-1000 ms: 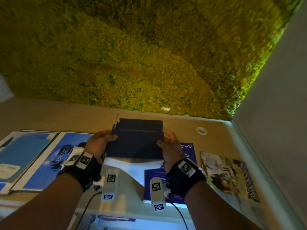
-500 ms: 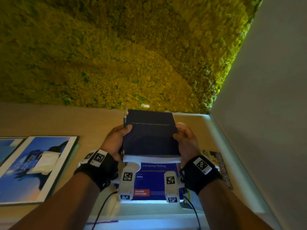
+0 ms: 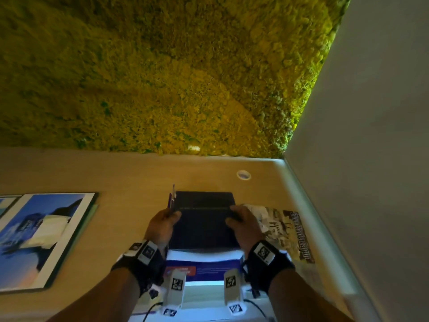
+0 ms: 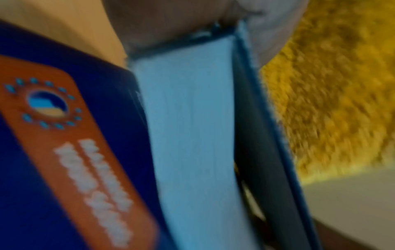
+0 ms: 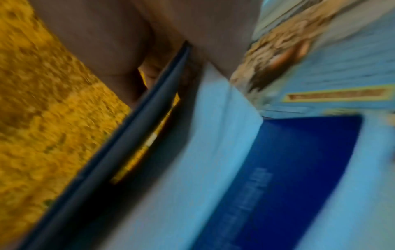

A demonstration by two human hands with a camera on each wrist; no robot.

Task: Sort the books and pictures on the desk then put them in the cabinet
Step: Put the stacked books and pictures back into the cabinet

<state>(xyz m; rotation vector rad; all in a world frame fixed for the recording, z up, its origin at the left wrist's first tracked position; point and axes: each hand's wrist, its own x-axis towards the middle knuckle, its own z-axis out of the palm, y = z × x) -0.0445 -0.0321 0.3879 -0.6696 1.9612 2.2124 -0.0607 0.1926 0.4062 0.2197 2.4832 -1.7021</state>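
A thick dark navy book [image 3: 204,219] is held between both hands over the desk, its white page edge [image 4: 192,135] facing me. My left hand [image 3: 162,225] grips its left side, thumb on the cover; my right hand [image 3: 241,223] grips its right side. Under it lies a blue book [image 3: 209,269] with an orange label [image 4: 70,143]. A magazine with a photo cover [image 3: 283,231] lies flat to the right. A framed blue picture [image 3: 39,238] lies at the left, another frame's corner [image 3: 7,203] beside it.
The beige desk [image 3: 120,182] meets a yellow-green moss wall [image 3: 162,77] behind and a grey wall [image 3: 371,159] on the right. A round cable hole [image 3: 243,175] sits near the back right corner. A thin pen-like thing [image 3: 173,198] stands by the book's left edge.
Both hands have carried the dark book to the right and lowered it over the blue book; it now covers most of that book's cover. The head view has shifted right too.
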